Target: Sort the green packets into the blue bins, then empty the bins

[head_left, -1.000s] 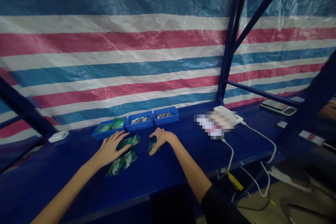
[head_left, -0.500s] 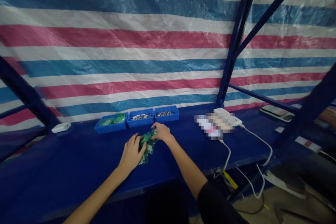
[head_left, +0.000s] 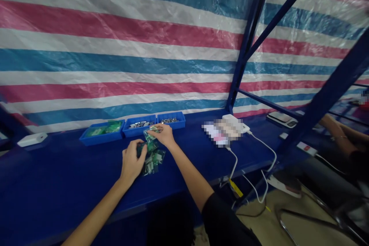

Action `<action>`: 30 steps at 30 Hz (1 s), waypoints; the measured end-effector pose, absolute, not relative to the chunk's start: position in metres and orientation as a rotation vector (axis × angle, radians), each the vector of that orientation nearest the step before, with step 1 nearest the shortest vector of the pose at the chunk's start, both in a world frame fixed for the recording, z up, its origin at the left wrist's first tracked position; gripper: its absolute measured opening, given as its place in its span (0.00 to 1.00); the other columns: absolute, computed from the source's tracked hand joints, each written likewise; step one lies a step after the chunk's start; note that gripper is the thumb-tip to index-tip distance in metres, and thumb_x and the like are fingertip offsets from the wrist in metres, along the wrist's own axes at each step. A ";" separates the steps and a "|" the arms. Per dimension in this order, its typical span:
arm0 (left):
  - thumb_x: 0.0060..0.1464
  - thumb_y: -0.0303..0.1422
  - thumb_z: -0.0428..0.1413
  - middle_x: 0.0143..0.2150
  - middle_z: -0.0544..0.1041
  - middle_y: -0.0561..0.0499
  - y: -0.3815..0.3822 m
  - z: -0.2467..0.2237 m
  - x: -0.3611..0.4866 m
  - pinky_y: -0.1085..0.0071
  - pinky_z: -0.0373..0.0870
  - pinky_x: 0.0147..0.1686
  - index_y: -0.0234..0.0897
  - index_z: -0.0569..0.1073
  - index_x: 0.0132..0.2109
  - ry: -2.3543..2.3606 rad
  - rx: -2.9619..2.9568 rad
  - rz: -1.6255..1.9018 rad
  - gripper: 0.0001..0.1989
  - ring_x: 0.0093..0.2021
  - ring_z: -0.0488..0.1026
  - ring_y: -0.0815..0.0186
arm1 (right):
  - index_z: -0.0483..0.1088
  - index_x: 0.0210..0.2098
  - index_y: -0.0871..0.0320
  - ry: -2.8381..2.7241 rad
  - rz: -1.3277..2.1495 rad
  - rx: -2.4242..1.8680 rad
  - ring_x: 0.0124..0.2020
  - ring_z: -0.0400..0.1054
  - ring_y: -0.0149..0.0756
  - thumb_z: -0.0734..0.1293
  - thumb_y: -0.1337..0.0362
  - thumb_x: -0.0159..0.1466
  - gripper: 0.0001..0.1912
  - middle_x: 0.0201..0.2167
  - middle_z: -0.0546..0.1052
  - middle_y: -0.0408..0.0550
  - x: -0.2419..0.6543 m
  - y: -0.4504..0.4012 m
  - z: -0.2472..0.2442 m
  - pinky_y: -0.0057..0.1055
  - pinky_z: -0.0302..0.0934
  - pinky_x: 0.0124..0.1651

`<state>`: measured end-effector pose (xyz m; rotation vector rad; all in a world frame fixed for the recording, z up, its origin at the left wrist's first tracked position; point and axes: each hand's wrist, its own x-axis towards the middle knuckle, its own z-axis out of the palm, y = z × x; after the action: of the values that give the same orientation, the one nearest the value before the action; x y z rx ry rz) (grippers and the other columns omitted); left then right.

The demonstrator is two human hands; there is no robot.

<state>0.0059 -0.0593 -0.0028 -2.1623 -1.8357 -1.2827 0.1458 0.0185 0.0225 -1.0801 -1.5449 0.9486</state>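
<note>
Head view: blue table (head_left: 52, 180); three blue trays (head_left: 140, 132) at its back; left hand (head_left: 132, 162), half-curled against the packet heap (head_left: 155, 159), hold unclear; right hand (head_left: 165, 135), thumb and fingers nearly together; heap itself, split a second ago, now gathered between both hands, so within common reach; green packet (head_left: 148, 136), pinched in the right hand.

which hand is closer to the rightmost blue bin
Right. The right hand is just in front of the rightmost blue bin; the left hand is farther left and nearer the camera.
</note>
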 end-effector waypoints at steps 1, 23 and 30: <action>0.57 0.42 0.45 0.41 0.73 0.48 -0.056 -0.003 0.004 0.61 0.63 0.45 0.40 0.64 0.45 -1.863 -2.114 -1.403 0.14 0.42 0.71 0.59 | 0.74 0.36 0.55 -1.525 0.988 -1.028 0.40 0.71 0.38 0.71 0.54 0.50 0.16 0.35 0.78 0.45 0.144 0.019 0.022 0.33 0.65 0.43; 0.57 0.31 0.50 0.44 0.75 0.47 -0.005 -0.004 -0.010 0.63 0.60 0.47 0.39 0.72 0.39 -1.303 -2.107 -1.396 0.06 0.48 0.69 0.61 | 0.76 0.23 0.54 -1.606 0.541 -0.778 0.46 0.68 0.37 0.67 0.69 0.54 0.06 0.41 0.76 0.47 0.147 0.015 0.014 0.37 0.57 0.54; 0.56 0.32 0.52 0.41 0.77 0.49 -0.013 0.008 -0.018 0.61 0.59 0.46 0.40 0.73 0.31 -1.269 -2.085 -1.396 0.07 0.46 0.71 0.61 | 0.76 0.26 0.54 -1.642 0.525 -0.788 0.48 0.66 0.40 0.69 0.65 0.52 0.02 0.44 0.74 0.48 0.142 0.011 0.013 0.38 0.58 0.52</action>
<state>-0.0179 -0.0127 0.0076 -2.0848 -1.2685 -1.3961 0.1425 0.0113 0.0127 -0.7877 -1.6424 0.5254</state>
